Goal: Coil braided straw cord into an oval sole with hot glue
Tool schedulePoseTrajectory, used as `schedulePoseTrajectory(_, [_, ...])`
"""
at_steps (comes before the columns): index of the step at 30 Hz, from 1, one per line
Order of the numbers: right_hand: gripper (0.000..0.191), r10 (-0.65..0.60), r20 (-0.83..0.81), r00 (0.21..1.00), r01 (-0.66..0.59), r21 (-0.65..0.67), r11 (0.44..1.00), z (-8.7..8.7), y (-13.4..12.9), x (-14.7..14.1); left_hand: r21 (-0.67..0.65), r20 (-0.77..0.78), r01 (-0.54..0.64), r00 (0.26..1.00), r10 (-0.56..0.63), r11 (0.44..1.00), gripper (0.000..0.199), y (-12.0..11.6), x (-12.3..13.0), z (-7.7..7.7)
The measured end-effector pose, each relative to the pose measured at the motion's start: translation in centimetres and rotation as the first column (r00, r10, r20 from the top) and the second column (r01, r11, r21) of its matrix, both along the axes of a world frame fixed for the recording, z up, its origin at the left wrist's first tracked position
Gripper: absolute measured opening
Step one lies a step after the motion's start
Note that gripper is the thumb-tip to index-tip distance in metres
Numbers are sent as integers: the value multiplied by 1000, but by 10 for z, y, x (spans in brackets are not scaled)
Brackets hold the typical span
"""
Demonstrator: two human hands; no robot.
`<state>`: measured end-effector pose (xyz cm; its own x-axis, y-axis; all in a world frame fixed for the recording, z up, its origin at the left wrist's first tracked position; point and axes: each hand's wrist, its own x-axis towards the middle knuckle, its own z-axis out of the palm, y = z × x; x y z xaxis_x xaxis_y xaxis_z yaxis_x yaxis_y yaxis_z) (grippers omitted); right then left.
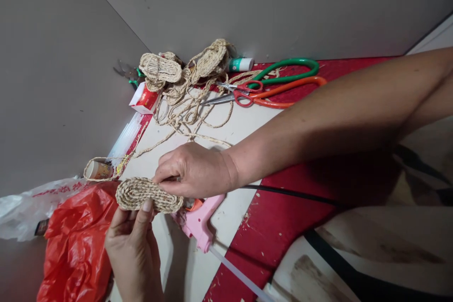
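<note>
An oval coil of braided straw cord (133,192), narrowed at its middle like a small sole, is held up between both hands. My left hand (132,240) grips its lower edge, thumb on the front face and fingers behind. My right hand (194,170) is closed in a pinch at its upper right edge. Just below and behind the coil's right end lies a pink glue gun (200,223) with a long translucent glue stick (240,273) in its back. A strand of braid loops round near a paper cup (100,170) toward the coil; its end is hidden.
Tangled braid and similar coils (161,68) lie at the back. Red-handled scissors (244,92), larger green-and-orange-handled shears (286,73), a white-and-teal tube (240,64) and a red-and-white box (144,99) are nearby. A red plastic bag (79,240) lies at left. Grey walls bound the table.
</note>
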<state>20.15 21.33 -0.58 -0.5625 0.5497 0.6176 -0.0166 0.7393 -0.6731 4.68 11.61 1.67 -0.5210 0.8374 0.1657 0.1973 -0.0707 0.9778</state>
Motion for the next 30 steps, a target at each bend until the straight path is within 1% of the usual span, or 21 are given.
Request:
schedulePoseTrajectory(7, [19,22,-28,999,-23,-22,1000,-3,-1,-2,-17,-12,-2,1000,2,1000,38,0,1,1])
schedulePoseTrajectory(11, [14,-21,-20,1000,20,-21,1000,0,-4,-2,-16,9,12,1000,-12,1000,36,2,1,1])
schedulePoseTrajectory(12, [12,-39,2,999,39,-6,999,2,-5,-2,-7,18,16,1000,-16,1000,36,3,0,1])
schedulePoseTrajectory(13, [15,-59,25,998,58,22,998,2,-6,-1,-4,27,19,999,-19,1000,37,4,0,0])
schedulePoseTrajectory(16, [36,-128,98,987,110,172,979,3,-9,1,-7,52,7,999,-7,1000,35,5,2,-2])
schedulePoseTrajectory(18, [42,-160,140,977,119,266,957,2,-9,3,-16,69,3,998,-2,1000,33,5,5,-3])
schedulePoseTrajectory(20, [41,-173,171,970,113,315,942,1,-8,4,-19,83,7,997,-5,1000,32,3,9,-5])
schedulePoseTrajectory(26, [35,-171,201,964,78,402,912,2,-5,5,-63,136,11,991,-3,998,35,1,14,-4])
schedulePoseTrajectory(30, [34,-185,237,954,66,434,899,5,-5,6,-67,134,5,991,4,998,30,1,14,-3])
